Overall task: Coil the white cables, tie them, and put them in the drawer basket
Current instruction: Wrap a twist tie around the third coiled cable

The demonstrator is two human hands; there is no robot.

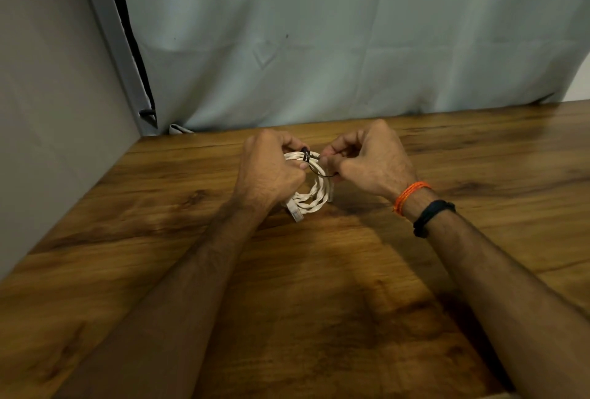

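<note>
Gripping the coiled white cable (311,197), both hands (271,168) (370,162) pinch its black tie (307,155).

Bare forearms; the right wrist wears an orange thread band (411,196) and a black band (431,217).

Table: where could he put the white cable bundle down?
Bare wooden table lies right of the right hand, left of the left hand toward the wall, and between the forearms. It is crowded only where both hands hold the coiled cable.
</note>
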